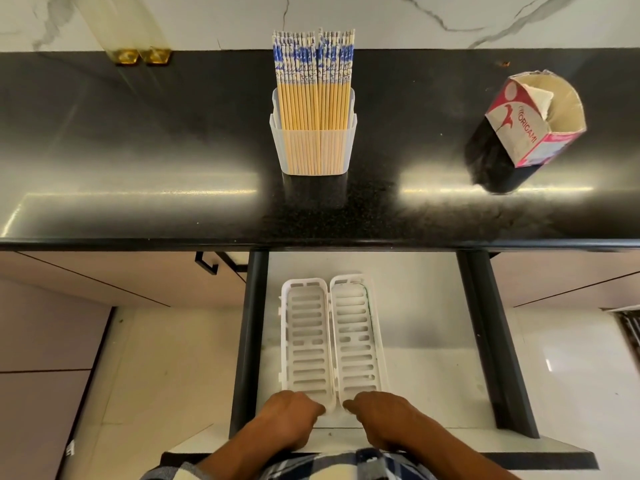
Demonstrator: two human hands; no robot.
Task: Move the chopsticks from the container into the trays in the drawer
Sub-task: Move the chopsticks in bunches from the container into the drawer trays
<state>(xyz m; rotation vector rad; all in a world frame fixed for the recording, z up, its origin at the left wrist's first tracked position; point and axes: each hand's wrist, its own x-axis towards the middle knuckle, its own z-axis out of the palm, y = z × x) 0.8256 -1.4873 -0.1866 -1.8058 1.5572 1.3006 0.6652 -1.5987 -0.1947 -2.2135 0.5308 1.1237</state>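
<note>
Head view: looking down over a black desk [138,150] and an open drawer [433,306] beneath its front edge. Standing upright near the back of the desk, a translucent white container [313,147] packed with chopsticks [313,84], yellow shafts and blue-and-white patterned tops, all still inside. Lying side by side on the drawer floor, touching along their long edges, two white slotted trays: left tray [304,334] and right tray [356,334], both holding nothing. Resting at the near ends of the trays, left hand [291,417] and right hand [381,414], fingers curled downward against the tray ends; gripping or merely pressing, cannot tell, since the fingertips are hidden. Off to the right on the desk, a tilted tissue box [533,123] marked ORIGAMI, well apart from the container.

Judging risks: trays sliding on the smooth drawer floor when nudged; container tipping if a tight bundle is pulled out at an angle; loose chopsticks rolling off the desk edge or slipping past the trays.
</note>
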